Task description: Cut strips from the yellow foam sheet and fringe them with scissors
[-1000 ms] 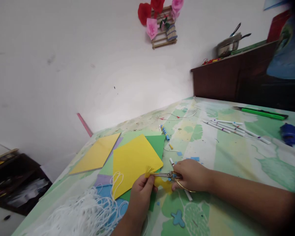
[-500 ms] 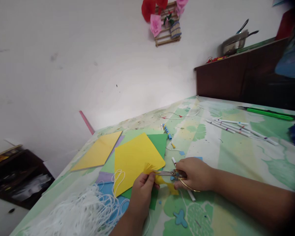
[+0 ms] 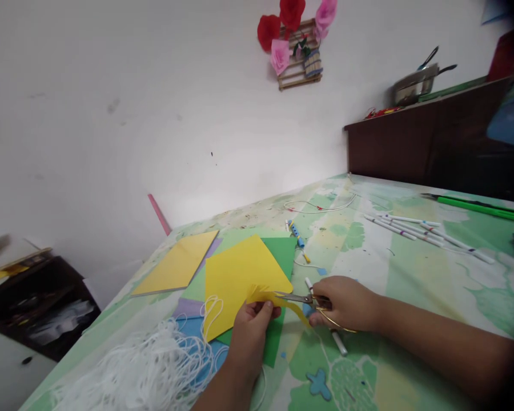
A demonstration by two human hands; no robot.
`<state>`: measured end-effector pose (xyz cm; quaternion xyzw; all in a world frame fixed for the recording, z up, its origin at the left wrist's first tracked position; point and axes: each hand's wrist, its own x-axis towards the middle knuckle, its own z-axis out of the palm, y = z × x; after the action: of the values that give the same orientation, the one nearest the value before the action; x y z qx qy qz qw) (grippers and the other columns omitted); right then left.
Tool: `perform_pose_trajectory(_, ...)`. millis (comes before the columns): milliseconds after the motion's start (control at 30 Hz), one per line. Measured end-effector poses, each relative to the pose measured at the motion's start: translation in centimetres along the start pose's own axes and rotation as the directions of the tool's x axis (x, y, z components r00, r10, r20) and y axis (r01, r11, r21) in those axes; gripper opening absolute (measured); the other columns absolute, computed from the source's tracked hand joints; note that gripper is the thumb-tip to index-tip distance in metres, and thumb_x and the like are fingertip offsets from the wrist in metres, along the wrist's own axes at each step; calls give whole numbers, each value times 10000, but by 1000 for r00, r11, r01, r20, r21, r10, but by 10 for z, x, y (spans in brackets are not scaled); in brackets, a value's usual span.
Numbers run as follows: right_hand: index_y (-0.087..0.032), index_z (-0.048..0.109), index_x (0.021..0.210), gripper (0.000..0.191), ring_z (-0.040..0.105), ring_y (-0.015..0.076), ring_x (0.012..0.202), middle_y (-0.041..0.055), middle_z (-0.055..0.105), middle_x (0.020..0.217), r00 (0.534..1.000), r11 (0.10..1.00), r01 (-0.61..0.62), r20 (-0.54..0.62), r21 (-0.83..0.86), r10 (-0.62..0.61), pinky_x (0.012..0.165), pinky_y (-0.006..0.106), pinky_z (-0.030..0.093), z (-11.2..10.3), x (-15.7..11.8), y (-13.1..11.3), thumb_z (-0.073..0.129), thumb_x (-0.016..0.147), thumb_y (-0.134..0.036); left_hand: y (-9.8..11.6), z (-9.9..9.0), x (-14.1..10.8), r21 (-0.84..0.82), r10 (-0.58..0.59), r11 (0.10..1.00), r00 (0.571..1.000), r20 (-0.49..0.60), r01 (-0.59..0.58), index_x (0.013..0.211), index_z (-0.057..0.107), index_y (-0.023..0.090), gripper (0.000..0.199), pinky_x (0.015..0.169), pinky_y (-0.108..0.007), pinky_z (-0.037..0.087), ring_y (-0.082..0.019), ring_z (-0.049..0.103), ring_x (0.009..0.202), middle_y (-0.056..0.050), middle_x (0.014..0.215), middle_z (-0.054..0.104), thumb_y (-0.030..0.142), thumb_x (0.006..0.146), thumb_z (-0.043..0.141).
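Note:
My left hand (image 3: pixel 253 328) pinches a narrow yellow paper strip (image 3: pixel 261 295) whose upper edge is cut into a fringe. The strip's free end hangs to the right and curves downward. In my right hand (image 3: pixel 346 302) is a pair of scissors (image 3: pixel 302 298) with gold-coloured handles. Their blades point left and meet the strip just right of my left fingers. Beneath the strip lies a yellow paper sheet (image 3: pixel 235 274), over a green sheet (image 3: pixel 285 254). A white marker (image 3: pixel 338 342) lies under my right hand, partly hidden.
A tangle of white string (image 3: pixel 141 371) is at the front left. A yellow pad (image 3: pixel 175 265) lies behind it. Several white markers (image 3: pixel 428 231) and a green utility knife (image 3: pixel 480 208) are at the right. A blue paper cross shape (image 3: pixel 319 383) lies near the front.
The scissor blades have parted a little at the strip, and its free end now hangs more stretched out. The whole view has shifted slightly, moving things right and down.

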<state>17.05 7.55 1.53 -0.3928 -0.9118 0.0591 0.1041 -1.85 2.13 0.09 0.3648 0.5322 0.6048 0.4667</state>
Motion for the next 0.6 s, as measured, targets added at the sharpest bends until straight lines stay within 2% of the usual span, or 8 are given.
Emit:
perform_pose_trajectory(200, -188, 519, 630, 441, 461, 134, 509, 10, 537, 584, 1000, 1000, -3, 21, 28, 3, 439, 217, 220, -3, 1, 1, 398, 637, -612, 2, -2, 1, -1, 28, 1000, 1000, -13, -28, 622, 569, 139, 159, 577, -247, 410, -108, 531, 523, 17, 523, 575, 273, 565, 632)
perform_pose_trajectory(367, -200, 526, 633, 418, 477, 151, 529, 12, 547, 594, 1000, 1000, -1, -11, -27, 1, 430, 221, 201, -2, -1, 1, 425, 621, -605, 2, -1, 0, 5, 48, 999, 997, 54, -48, 672, 569, 141, 159, 542, -224, 390, -104, 517, 535, 14, 574, 570, 296, 640, 565)
perform_pose_trajectory(500, -201, 532, 629, 402, 484, 153, 523, 15, 553, 591, 1000, 1000, -4, 13, -21, 5, 426, 223, 199, -4, -2, 2, 428, 629, -589, 2, 0, 2, 35, 49, 998, 997, 52, -51, 624, 550, 150, 143, 436, -184, 328, -69, 434, 417, 60, 453, 493, 291, 644, 563)
perform_pose_trajectory(600, -197, 537, 628, 399, 488, 151, 517, 15, 557, 586, 999, 1000, -15, 33, -2, 15, 427, 224, 206, -5, -1, 3, 429, 632, -582, 0, -1, 2, 45, 51, 998, 998, 40, -53, 605, 527, 159, 139, 414, -177, 306, -62, 406, 390, 74, 417, 459, 287, 654, 554)
